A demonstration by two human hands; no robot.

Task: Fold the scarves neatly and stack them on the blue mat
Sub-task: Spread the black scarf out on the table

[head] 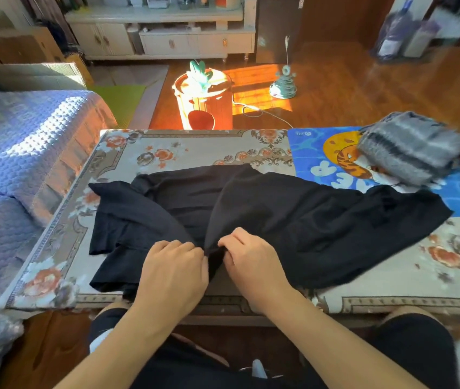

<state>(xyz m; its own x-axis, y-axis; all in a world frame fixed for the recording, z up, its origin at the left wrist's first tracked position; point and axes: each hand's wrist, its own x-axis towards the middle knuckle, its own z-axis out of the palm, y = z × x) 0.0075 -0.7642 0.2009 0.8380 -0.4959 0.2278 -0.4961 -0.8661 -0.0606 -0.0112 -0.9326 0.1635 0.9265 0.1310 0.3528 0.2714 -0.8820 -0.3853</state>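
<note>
A sunlit room with a wooden floor (363, 88) holds a white cabinet (167, 37) along the far wall and a bed under a blue quilted cover (26, 141) on the left. In front of the person stands a low bench covered by a floral cloth (189, 147) in beige and orange. Beyond its far edge, on the floor, stands a round wooden barrel-shaped stand (203, 105) with a green toy on top, and near it a small teal ornament (283, 85).

A black scarf (293, 214) lies spread and rumpled across the middle of the bench, its right end reaching over the near edge of the blue mat (315, 155), which lies at the bench's far right corner and bears an orange tiger print. A grey striped scarf (414, 147), already folded, rests on the mat's right part, apart from the black one.

Both hands meet at the near edge of the black scarf, almost touching. The left hand (175, 270) has its grip curled, pinching a gathered fold of the black cloth; the right hand (251, 262) pinches the same fold from the other side, fingers bent over it.
</note>
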